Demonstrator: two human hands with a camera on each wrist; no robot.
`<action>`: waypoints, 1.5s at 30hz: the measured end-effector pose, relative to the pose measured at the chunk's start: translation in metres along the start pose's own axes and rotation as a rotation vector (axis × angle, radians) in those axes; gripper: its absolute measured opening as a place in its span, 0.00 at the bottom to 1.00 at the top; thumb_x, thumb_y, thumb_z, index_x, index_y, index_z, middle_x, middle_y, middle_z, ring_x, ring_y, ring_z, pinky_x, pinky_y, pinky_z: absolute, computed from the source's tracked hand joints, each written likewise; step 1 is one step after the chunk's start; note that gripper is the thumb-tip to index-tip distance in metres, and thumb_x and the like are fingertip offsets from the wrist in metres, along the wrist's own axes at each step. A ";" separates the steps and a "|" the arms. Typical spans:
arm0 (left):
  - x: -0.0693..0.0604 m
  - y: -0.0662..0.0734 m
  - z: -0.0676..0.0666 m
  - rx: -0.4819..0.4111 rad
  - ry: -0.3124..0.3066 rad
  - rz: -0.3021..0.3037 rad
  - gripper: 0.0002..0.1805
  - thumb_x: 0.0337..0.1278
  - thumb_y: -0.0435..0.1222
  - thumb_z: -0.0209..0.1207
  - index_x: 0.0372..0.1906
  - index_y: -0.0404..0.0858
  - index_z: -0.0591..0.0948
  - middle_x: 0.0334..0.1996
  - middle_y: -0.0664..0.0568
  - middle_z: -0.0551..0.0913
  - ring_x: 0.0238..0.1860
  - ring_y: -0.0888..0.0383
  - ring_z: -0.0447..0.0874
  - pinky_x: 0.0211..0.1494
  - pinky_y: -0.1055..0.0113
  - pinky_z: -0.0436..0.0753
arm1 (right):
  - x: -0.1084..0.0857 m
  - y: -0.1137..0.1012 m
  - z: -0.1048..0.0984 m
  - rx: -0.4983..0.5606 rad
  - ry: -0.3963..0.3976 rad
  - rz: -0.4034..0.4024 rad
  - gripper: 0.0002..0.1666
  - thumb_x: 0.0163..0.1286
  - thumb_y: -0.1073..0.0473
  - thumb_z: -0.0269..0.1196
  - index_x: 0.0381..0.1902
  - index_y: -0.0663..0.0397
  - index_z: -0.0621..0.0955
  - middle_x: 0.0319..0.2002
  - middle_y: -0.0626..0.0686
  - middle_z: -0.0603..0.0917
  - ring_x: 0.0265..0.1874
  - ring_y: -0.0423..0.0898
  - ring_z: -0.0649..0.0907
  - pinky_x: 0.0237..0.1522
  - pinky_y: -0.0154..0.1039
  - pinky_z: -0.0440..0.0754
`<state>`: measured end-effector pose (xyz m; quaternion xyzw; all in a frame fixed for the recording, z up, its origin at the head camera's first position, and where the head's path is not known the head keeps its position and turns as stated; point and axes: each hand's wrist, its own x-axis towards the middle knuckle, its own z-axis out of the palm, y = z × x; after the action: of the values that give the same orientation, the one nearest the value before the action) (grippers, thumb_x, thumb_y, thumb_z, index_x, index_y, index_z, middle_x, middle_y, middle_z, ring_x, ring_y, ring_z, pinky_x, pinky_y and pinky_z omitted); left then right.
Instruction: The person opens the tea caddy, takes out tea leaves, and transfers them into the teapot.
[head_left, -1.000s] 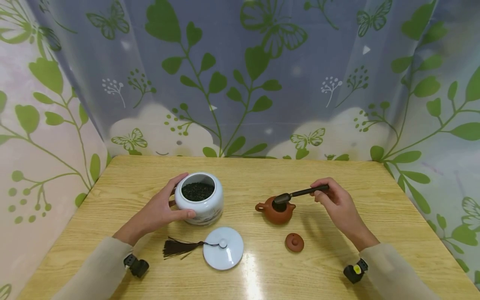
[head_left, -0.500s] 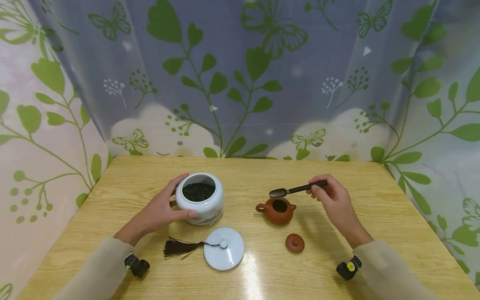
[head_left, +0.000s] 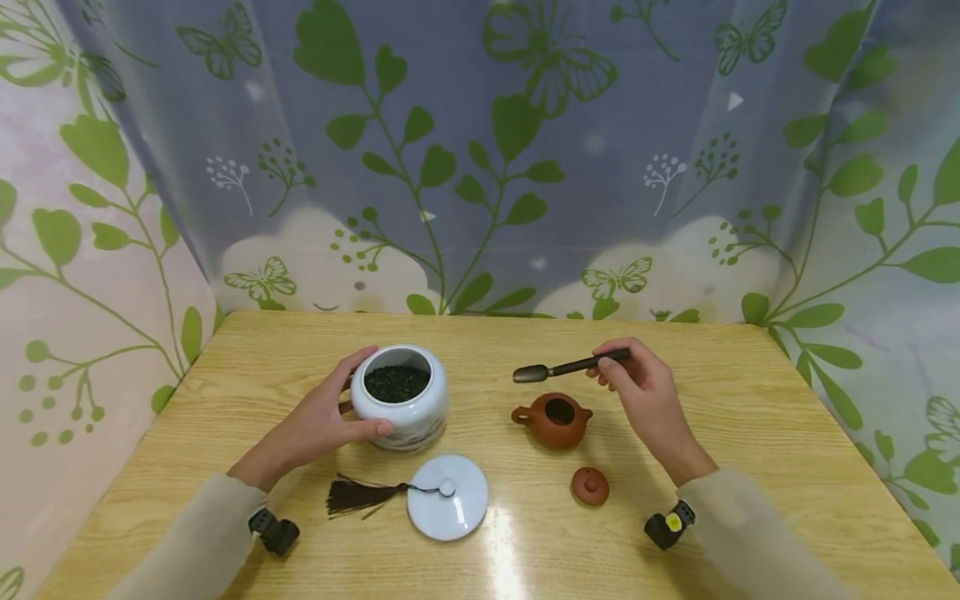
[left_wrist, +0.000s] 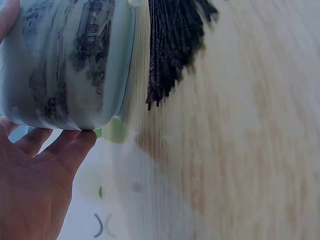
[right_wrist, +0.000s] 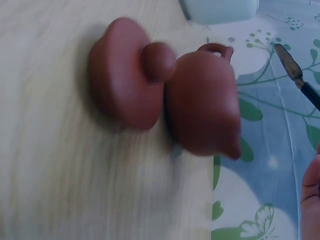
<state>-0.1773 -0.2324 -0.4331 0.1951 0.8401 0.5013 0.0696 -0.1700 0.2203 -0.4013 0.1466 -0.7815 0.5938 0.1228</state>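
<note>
A white porcelain jar (head_left: 408, 415) holding dark tea leaves (head_left: 397, 383) stands on the table. My left hand (head_left: 318, 421) grips its left side, thumb at the front and fingers behind; the left wrist view shows fingers along the jar's painted wall (left_wrist: 60, 65). My right hand (head_left: 641, 387) pinches the dark handle of a tea scoop (head_left: 573, 367), held level in the air above and behind a small clay teapot (head_left: 555, 425). The scoop's bowl (head_left: 531, 374) points left toward the jar. The uncovered teapot has dark contents that I cannot make out.
The teapot's clay lid (head_left: 590, 486) lies in front of it. A white jar lid (head_left: 447, 497) with a dark tassel (head_left: 363, 496) lies in front of the jar. Behind the wooden table (head_left: 300, 333) hangs a patterned curtain (head_left: 480, 167).
My right hand has lifted the tea scoop out of the teapot's mouth and carried it up and left. My left hand and the jar have stayed in place.
</note>
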 end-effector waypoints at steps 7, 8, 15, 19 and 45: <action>0.000 0.001 0.000 -0.004 -0.001 0.001 0.61 0.62 0.44 0.79 0.90 0.46 0.51 0.86 0.43 0.59 0.85 0.35 0.59 0.79 0.32 0.74 | 0.008 -0.012 0.018 0.038 -0.006 -0.018 0.11 0.87 0.62 0.57 0.56 0.66 0.81 0.38 0.44 0.88 0.38 0.41 0.85 0.42 0.32 0.84; 0.000 0.001 0.000 -0.005 0.000 0.002 0.61 0.62 0.44 0.79 0.90 0.46 0.51 0.86 0.43 0.59 0.85 0.35 0.59 0.78 0.32 0.74 | 0.009 -0.014 0.020 0.041 -0.005 -0.020 0.11 0.87 0.63 0.57 0.55 0.66 0.81 0.38 0.44 0.88 0.38 0.41 0.85 0.41 0.32 0.84; 0.000 0.002 -0.001 0.008 0.003 0.002 0.61 0.62 0.44 0.79 0.90 0.45 0.51 0.86 0.43 0.60 0.84 0.36 0.60 0.78 0.32 0.74 | 0.017 -0.023 0.037 0.093 -0.010 -0.027 0.12 0.85 0.65 0.58 0.56 0.69 0.81 0.38 0.45 0.87 0.37 0.41 0.84 0.41 0.32 0.83; -0.001 0.002 -0.001 0.006 0.002 -0.002 0.62 0.62 0.44 0.79 0.90 0.44 0.50 0.86 0.43 0.58 0.84 0.35 0.60 0.78 0.33 0.75 | 0.022 -0.029 0.047 0.114 -0.027 -0.027 0.12 0.85 0.65 0.58 0.57 0.68 0.81 0.39 0.44 0.87 0.39 0.41 0.85 0.42 0.32 0.84; 0.000 0.000 0.000 0.008 -0.007 0.005 0.61 0.62 0.44 0.79 0.90 0.43 0.50 0.86 0.43 0.60 0.84 0.35 0.60 0.78 0.33 0.75 | 0.034 -0.052 0.099 0.025 -0.115 -0.045 0.12 0.85 0.61 0.60 0.59 0.58 0.83 0.46 0.59 0.90 0.43 0.44 0.85 0.48 0.36 0.84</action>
<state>-0.1778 -0.2324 -0.4331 0.1990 0.8413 0.4977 0.0705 -0.1842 0.1091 -0.3686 0.1996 -0.7764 0.5912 0.0890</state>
